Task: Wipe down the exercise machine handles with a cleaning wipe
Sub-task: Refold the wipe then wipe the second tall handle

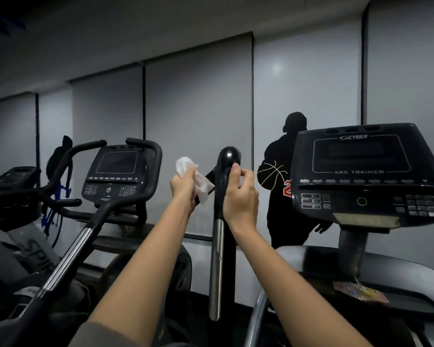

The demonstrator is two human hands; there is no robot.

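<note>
ENTRY: gym, arc trainer row, handle wipe-down.

Grip state: left hand [183, 190] fingers curled round a crumpled white cleaning wipe [194, 180], one wad sticking out above the hand, rest trailing down-right toward the handle. Right hand [239, 197] wraps the upright glossy black handle with rounded knob top [227, 171]; thumb up near the knob, fingers curled round the far side. Wipe sits just beside the handle's left face; contact w/ the handle can't be told from this view.

Risks (judged):
- Right hand covers mid-handle; that patch likely goes unwiped unless the hand shifts.
- Wipe bunched, so little surface meets the handle; may smear, not clean.
- Handle prob. pivots on the machine; pressure from the wipe could swing it if the right hand lets go.
- Trailing end could snag the small black lever beside the handle.
- Dim room; missed streaks on glossy black hard to spot.

Count:
- Hands: 2, both raised.
- Wipe: 1.
- Handle in work: 1; chrome tube section [217, 266] below it.
- Black Cybex "Arc Trainer" console [361, 171]: 1, right.
- Second black console w/ curved black bars [117, 169]: 1, left. Third, partly cut off, far left.
- Dark figure wall decals: 2; the right one w/ basketball [281, 186].
- Coloured leaflet [358, 293] on right machine: 1.
</note>
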